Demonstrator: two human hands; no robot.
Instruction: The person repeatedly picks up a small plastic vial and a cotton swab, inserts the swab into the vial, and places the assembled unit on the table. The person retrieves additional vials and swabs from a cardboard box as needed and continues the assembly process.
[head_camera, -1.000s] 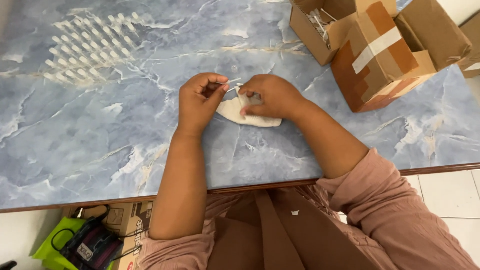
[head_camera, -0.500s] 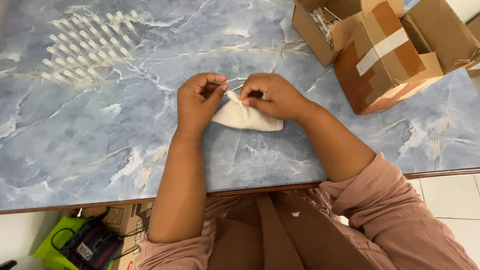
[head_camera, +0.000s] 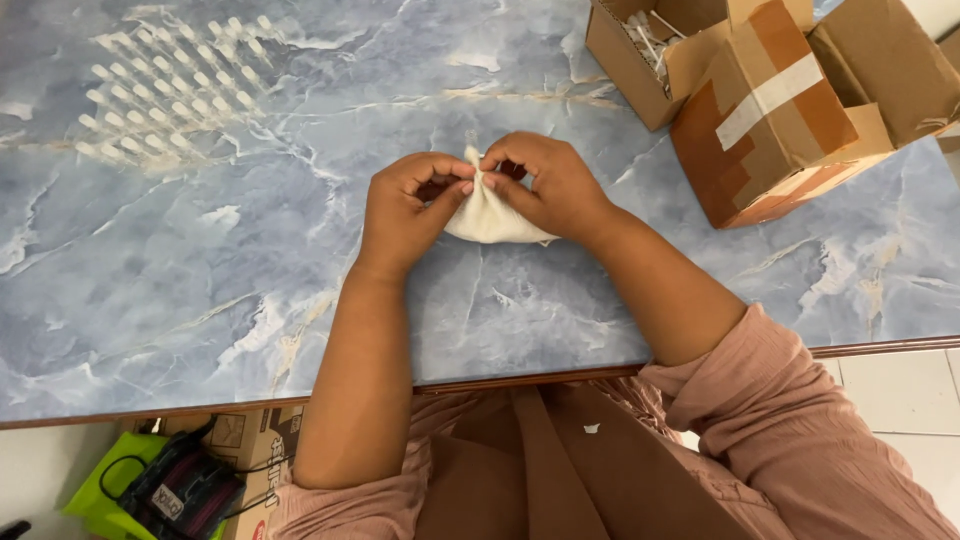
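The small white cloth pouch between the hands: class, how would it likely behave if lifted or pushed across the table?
The white pouch is probably floppy: it bunches to a gathered peak where the left hand and right hand pinch it. It looks light, sagging flat on the marble table. Being soft cloth, it would likely drag and crumple rather than roll.

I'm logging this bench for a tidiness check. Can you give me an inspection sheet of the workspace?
Surface: blue marbled table, wooden front edge.
Job's things: small white cloth pouch on the table, its top pinched together.
Clutter: rows of small white sticks at far left; open cardboard boxes at far right, one holding white sticks.
Grippers: left hand and right hand both pinch the pouch's top.
Cables: black cord by a dark device in a green bin below the table.
Surroundings: pale tiled floor; a printed carton under the table.
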